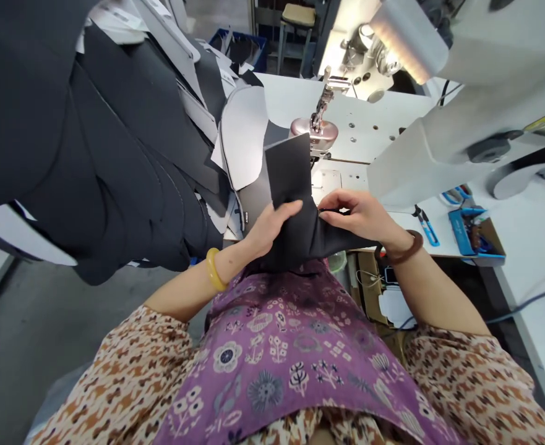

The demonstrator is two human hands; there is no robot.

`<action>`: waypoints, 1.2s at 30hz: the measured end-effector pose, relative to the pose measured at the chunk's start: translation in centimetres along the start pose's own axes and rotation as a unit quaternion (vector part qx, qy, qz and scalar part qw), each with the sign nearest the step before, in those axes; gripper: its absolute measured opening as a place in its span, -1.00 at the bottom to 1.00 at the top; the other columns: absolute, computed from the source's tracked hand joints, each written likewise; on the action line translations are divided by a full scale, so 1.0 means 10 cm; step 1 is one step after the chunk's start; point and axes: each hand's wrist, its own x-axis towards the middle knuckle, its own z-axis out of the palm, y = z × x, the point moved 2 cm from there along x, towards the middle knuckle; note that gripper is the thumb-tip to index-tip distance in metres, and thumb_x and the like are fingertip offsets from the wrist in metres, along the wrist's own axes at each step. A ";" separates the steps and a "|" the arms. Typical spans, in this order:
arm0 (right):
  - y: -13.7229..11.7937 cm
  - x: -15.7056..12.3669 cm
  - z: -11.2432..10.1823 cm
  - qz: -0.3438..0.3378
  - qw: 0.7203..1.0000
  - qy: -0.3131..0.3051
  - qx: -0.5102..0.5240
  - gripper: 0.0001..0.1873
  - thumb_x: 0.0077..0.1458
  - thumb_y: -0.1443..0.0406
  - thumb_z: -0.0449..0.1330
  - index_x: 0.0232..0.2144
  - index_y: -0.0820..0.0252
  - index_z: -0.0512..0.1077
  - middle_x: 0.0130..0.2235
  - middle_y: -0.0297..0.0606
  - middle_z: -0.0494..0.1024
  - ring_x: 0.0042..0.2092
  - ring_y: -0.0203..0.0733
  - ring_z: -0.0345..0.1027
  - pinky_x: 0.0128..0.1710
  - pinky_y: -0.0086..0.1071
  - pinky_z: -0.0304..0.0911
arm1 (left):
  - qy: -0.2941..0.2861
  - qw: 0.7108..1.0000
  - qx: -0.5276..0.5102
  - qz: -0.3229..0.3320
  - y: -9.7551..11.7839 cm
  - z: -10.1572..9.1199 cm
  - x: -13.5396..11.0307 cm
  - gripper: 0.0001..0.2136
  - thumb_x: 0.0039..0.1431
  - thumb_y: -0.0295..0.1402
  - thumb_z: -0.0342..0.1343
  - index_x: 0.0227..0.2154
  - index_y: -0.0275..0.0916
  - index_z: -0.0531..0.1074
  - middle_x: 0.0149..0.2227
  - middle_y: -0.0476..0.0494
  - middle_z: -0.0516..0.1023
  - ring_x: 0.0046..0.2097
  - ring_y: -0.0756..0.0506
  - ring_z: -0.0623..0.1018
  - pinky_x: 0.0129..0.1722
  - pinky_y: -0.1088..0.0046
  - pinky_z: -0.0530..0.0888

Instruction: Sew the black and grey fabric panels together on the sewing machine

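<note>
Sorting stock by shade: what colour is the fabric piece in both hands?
Black, seen in the head view: the fabric piece held by left hand and right hand.

A white sewing machine (439,142) stands across the far right part of the worktop (523,247), its needle bar (319,114) hanging over a shiny pinkish foot near the worktop's middle. A lit lamp (406,40) shines above the machine head. Toward the left edge, a big stack of dark cut pieces (114,154) spills over, with a pale grey curved piece (244,136) lying at its right side. Near the front edge, right of the machine, lie blue-handled snips (426,225) just beside a small blue box (469,225). A grey cable (527,303) hangs off the front right edge. Beyond the far edge stand a stool (297,25) and a blue crate (239,43).
</note>
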 end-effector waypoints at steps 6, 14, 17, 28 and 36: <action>-0.06 0.02 0.01 -0.058 0.992 0.064 -0.088 -0.86 -0.07 0.34 0.05 -0.48 0.24 0.41 -0.45 -0.31 0.46 -0.42 -0.35 0.28 -0.40 -0.45 0.19 | -0.038 0.999 0.015 0.005 0.01 0.07 -0.02 -0.66 -0.37 -0.37 0.36 -0.41 -0.28 0.46 -0.38 -0.02 0.55 -0.29 -0.05 0.50 -0.21 0.40 0.45; -0.10 -0.05 0.13 -0.103 0.970 0.164 -0.149 -0.87 0.01 0.28 0.15 -0.52 0.21 0.39 -0.47 -0.30 0.41 -0.40 -0.32 0.26 -0.40 -0.43 0.17 | 0.057 0.998 -0.031 0.027 -0.02 0.10 -0.02 -0.71 -0.37 -0.44 0.33 -0.45 -0.29 0.47 -0.41 -0.01 0.56 -0.31 -0.06 0.52 -0.20 0.38 0.49; -0.08 -0.08 0.18 -0.056 0.969 0.192 -0.143 -0.85 0.01 0.27 0.15 -0.53 0.22 0.38 -0.50 -0.32 0.38 -0.44 -0.35 0.22 -0.44 -0.45 0.14 | 0.100 0.993 -0.002 0.058 -0.05 0.13 -0.04 -0.75 -0.32 -0.41 0.33 -0.46 -0.28 0.46 -0.40 -0.02 0.56 -0.31 -0.07 0.53 -0.22 0.39 0.49; 0.00 -0.09 0.16 0.022 0.951 0.256 -0.174 -0.80 0.01 0.23 0.05 -0.57 0.21 0.24 -0.54 -0.33 0.33 -0.49 -0.35 0.15 -0.48 -0.45 0.06 | 0.149 0.977 0.094 0.119 -0.03 0.20 -0.08 -0.79 -0.24 -0.41 0.32 -0.46 -0.24 0.45 -0.37 -0.02 0.58 -0.15 -0.14 0.53 -0.13 0.39 0.48; 0.07 -0.12 -0.33 -0.030 0.969 0.175 -0.174 -0.61 0.00 0.17 0.14 -0.11 0.21 0.32 -0.02 -0.05 0.36 0.09 -0.01 0.19 0.03 -0.13 0.18 | 0.043 0.994 0.030 0.099 -0.05 0.21 -0.09 -0.75 -0.24 -0.37 0.32 -0.39 -0.25 0.50 -0.26 -0.07 0.61 -0.16 -0.12 0.55 -0.06 0.36 0.46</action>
